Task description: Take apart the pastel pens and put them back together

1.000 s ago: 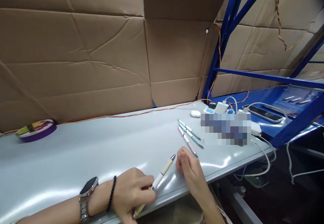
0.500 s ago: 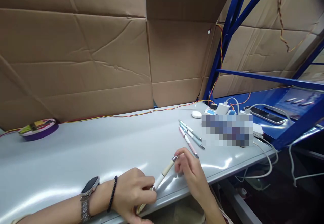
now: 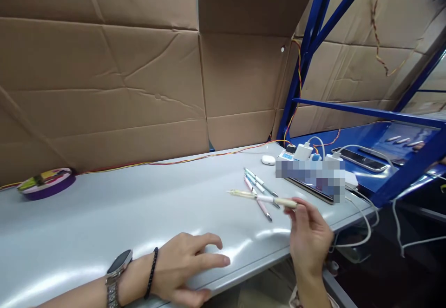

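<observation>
Pinched by its rear end, a cream and white pen (image 3: 265,198) is in my right hand (image 3: 310,236), its pale tip pointing left above the table. Beneath and behind it lie several pens: a pink pen (image 3: 264,210), with blue and green ones (image 3: 258,176) beside it. My left hand (image 3: 190,267) rests low over the table (image 3: 114,210) near its front edge, fingers spread and holding nothing. A watch and a dark bead bracelet circle that wrist.
A phone (image 3: 310,190), partly pixelated, lies at the right, near white chargers (image 3: 303,151) and cables. A white earbud case (image 3: 268,160) stands behind the pens. Purple-edged tape roll (image 3: 52,188) sits far left. Blue frame posts (image 3: 306,57) and cardboard (image 3: 139,66) bound the table.
My left hand has let go of the pen and its fingers have spread. My right hand has carried the pen to the right, swinging its tip to point left.
</observation>
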The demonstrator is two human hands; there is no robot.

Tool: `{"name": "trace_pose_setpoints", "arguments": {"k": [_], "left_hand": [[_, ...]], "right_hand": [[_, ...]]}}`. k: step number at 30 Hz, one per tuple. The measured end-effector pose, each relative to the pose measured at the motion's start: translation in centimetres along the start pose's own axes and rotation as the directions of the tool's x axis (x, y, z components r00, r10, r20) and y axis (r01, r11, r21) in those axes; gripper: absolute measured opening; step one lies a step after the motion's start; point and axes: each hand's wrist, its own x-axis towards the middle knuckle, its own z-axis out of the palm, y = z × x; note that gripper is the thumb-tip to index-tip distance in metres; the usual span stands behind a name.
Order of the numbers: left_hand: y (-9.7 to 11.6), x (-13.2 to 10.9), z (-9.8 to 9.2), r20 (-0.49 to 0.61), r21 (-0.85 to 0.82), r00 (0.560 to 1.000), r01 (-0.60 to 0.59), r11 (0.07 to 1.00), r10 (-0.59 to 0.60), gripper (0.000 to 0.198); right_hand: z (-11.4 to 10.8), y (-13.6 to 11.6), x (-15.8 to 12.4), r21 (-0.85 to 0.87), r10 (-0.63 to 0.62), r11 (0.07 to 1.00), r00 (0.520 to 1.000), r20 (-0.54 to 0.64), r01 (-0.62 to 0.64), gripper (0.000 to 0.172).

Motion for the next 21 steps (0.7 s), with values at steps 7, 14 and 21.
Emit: {"name": "trace_pose_setpoints", "arguments": {"k": [7,14,21], "left_hand": [[0.0,0.1,-0.3,0.056,-0.062,0.996,0.069,0.996,-0.066,0.048],[0.2,0.5,-0.5,0.140,-0.086,0.982,0.137,0.987,-0.125,0.036],[0.4,0.7,-0.7,0.114,-0.055,0.986,0.131,0.990,-0.125,0.027]], "right_hand": [[-1.6,0.8,1.9,-0.476,-0.233,0.816,0.941,0.245,0.327,0.026],[-1.3,1.5,2.3,-0.566,-0.079,0.711,0.848,0.525,0.417,0.020],[-1.2,1.5,2.6,-0.568,-0.113,0.687,0.839,0.533,0.453,0.024]]}}
